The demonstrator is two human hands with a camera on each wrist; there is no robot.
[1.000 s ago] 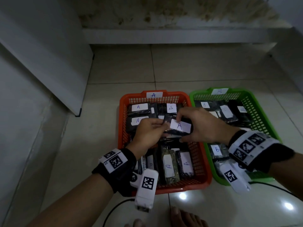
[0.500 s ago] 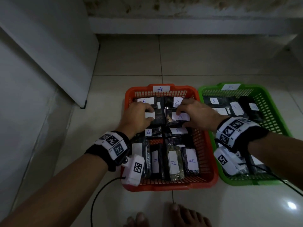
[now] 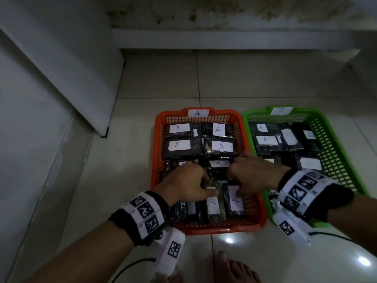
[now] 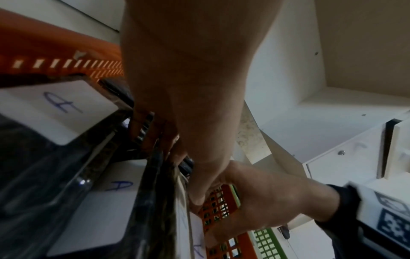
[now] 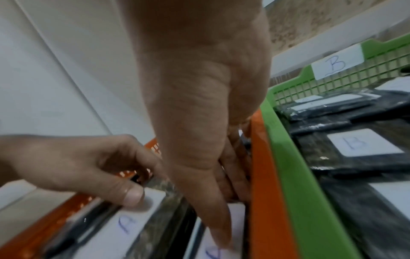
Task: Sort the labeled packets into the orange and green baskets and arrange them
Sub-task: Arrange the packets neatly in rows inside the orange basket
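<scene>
Packets labelled A fill the orange basket (image 3: 208, 228) on the floor as the left hand (image 3: 184, 185) pinches an upright packet (image 3: 213, 203) and the right hand (image 3: 250, 177) presses straight fingers on its neighbour (image 3: 234, 201); arranging appears underway, squaring this near row next, beside the green basket (image 3: 334, 148).

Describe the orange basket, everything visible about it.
The orange basket is a rectangular plastic tray with slotted mesh walls, standing on the tiled floor, its right side against the green basket. A white "A" tag sits on its far rim. It is full of dark packets with white "A" labels. Both the left hand and the right hand reach into it.
</scene>
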